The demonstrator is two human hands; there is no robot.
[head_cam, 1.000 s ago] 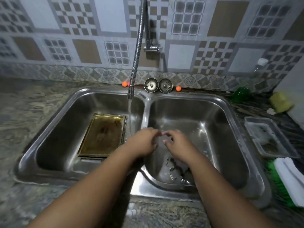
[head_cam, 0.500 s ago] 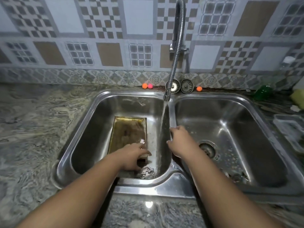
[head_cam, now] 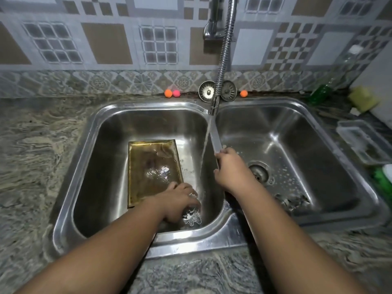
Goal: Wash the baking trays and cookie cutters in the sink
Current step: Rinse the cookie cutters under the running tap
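A brown baking tray (head_cam: 152, 166) lies flat in the left basin of the steel double sink (head_cam: 220, 234), with water pooled on it. My left hand (head_cam: 180, 198) is low in that basin at the tray's near right corner, closed around a small metal cookie cutter (head_cam: 192, 217) under the running stream from the tap (head_cam: 214, 107). My right hand (head_cam: 231, 170) rests on the divider between the basins, holding nothing I can see. Several metal cookie cutters (head_cam: 292, 201) lie at the near side of the right basin.
Two drain strainers (head_cam: 218, 91) and small orange and pink balls (head_cam: 172, 93) sit on the back ledge. On the right counter are a green bottle (head_cam: 322, 90), a yellow sponge (head_cam: 363, 98), a clear plastic container (head_cam: 360, 141) and a green brush (head_cam: 381, 181).
My left hand went from the right basin into the left one and now holds a cutter under the stream. My right hand settled on the divider. The view shifted left.
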